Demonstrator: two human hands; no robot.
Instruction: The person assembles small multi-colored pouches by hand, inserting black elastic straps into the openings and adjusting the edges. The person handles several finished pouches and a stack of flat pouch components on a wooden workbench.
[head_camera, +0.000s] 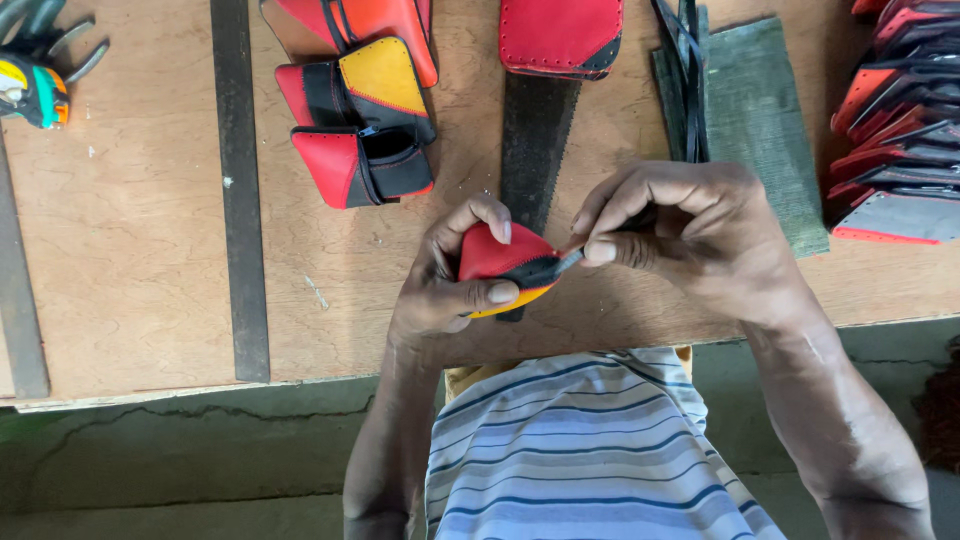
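Pinching a curved red-black-yellow leather piece, left fingers; right fingers pressed on a thin metal tool.

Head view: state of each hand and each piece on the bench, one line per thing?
left hand: gripping the red, black and yellow piece
right hand: pinching a thin tool, tip on that piece
finished pieces: lying flat, overlapping
red panel: flat, partly out of frame
stacked panels: fanned pile at the right edge
green mat: flat on the wooden bench
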